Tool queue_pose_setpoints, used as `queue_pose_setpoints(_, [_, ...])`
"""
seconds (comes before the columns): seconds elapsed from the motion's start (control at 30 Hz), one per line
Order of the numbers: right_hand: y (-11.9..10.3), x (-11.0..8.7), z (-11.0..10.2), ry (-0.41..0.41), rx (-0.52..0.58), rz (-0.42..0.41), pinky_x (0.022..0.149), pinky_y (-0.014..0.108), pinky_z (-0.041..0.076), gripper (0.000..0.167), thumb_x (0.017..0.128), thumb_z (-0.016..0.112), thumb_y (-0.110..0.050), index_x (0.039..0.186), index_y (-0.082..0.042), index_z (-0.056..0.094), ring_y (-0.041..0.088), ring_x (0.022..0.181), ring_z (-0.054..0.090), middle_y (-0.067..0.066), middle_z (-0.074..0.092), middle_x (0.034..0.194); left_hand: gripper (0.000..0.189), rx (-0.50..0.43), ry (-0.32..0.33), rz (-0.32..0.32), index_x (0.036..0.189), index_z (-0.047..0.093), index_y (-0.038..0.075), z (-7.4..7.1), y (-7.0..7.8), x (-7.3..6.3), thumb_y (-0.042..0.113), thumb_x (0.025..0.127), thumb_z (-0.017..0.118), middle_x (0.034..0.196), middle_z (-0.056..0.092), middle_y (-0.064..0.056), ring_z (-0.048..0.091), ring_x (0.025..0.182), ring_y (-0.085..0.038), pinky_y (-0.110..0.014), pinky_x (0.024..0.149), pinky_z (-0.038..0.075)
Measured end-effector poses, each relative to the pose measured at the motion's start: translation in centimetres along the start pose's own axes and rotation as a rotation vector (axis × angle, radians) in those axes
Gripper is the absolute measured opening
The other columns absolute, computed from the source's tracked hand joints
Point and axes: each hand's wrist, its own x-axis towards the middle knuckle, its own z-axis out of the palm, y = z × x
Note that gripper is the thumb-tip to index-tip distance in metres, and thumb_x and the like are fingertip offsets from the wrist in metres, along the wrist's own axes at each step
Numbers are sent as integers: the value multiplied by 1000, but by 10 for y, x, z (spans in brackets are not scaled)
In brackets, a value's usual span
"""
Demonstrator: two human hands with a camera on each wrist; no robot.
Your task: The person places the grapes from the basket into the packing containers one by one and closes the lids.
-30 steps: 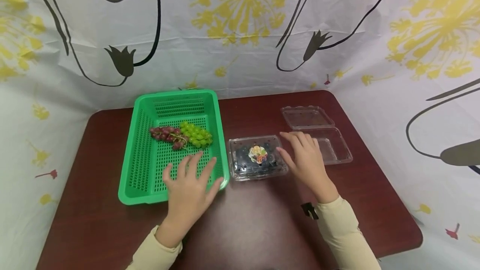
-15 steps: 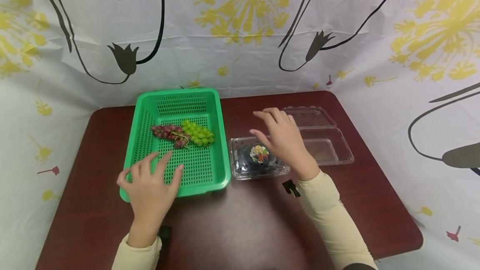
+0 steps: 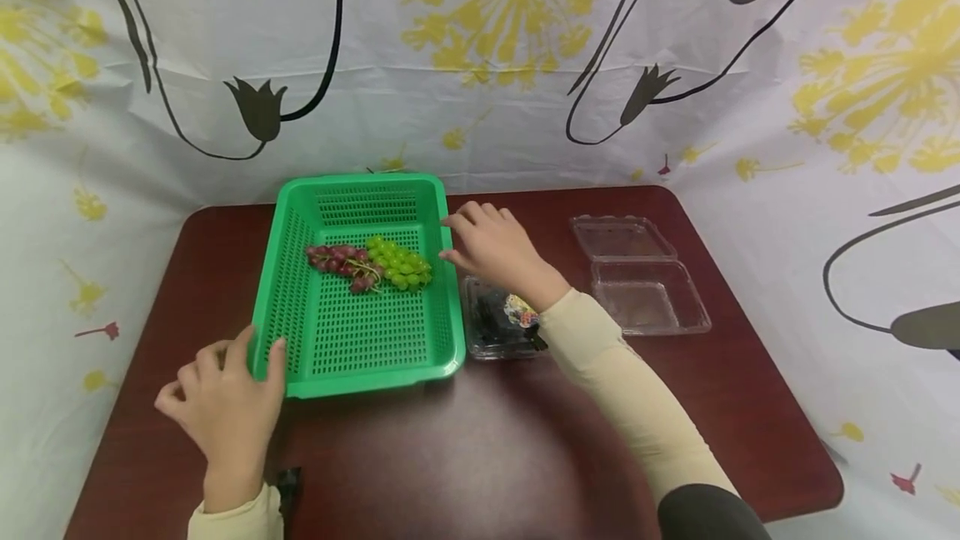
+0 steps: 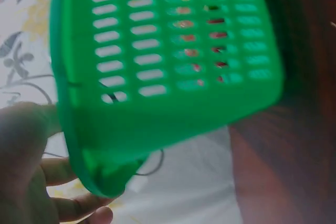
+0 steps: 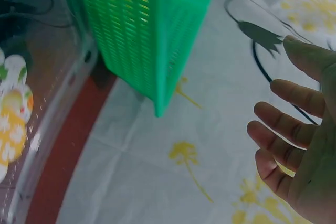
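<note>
A: Green perforated plastic basket (image 3: 358,282) sits left-centre on the dark red-brown counter (image 3: 480,440). Inside, far end: red grape bunch (image 3: 335,261) touching green grape bunch (image 3: 399,266).

B: Hands?

A: Left hand (image 3: 225,402) grips the near-left corner, thumb over the rim. Right hand (image 3: 491,244) hovers at the right rim, fingers spread, holding nothing.

B: Risks?

A: One-corner grip could tip the light basket; round, smooth grapes would likely roll. Sleeve crosses the closed clear plastic clamshell box (image 3: 498,323), may nudge it. Open clear clamshell (image 3: 637,277) stands apart, thin and glossy.
</note>
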Motion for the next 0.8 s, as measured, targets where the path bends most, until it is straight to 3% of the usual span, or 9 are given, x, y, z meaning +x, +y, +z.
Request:
queue_pose_setpoints(0.13, [-5, 16, 17, -155, -16, 10, 93, 40, 44, 47, 94, 57, -48, 130, -18, 58, 24, 112, 52, 5, 55, 125, 38, -18, -85, -121, 115, 67, 3, 0, -5, -4, 33, 93, 62, 101, 59, -31, 45, 85, -46, -59, 80, 22])
queue_pose_setpoints(0.23, [-8, 23, 31, -220, -43, -3, 92, 40, 43, 44, 94, 57, -47, 128, -18, 60, 24, 110, 51, 6, 54, 124, 39, -23, -149, -196, 116, 67, 3, -1, -8, -4, 35, 95, 59, 103, 60, -32, 46, 87, -46, -59, 81, 22])
queue_pose_setpoints(0.37, [-11, 29, 50, -193, -131, -50, 82, 36, 37, 37, 94, 59, -44, 119, -18, 64, 23, 100, 49, 6, 56, 117, 42, -31, -210, -262, 114, 67, 2, -1, -11, -4, 38, 97, 55, 107, 60, -31, 47, 91, -46, -59, 83, 23])
queue_pose_setpoints(0.57, [-16, 35, 71, -112, -248, -116, 76, 35, 20, 26, 93, 62, -41, 101, -17, 70, 23, 90, 41, 6, 58, 109, 43, -46, -242, -313, 108, 67, -2, 2, -15, -7, 38, 97, 53, 105, 62, -30, 48, 91, -44, -60, 84, 25])
queue_pose_setpoints(0.8, [-22, 47, 83, -212, -270, -22, 86, 44, 23, 27, 93, 59, -46, 99, -22, 70, 25, 100, 35, 6, 54, 117, 49, -81, -262, -342, 105, 63, -5, 6, -19, -7, 42, 99, 48, 102, 61, -29, 49, 93, -44, -60, 87, 24])
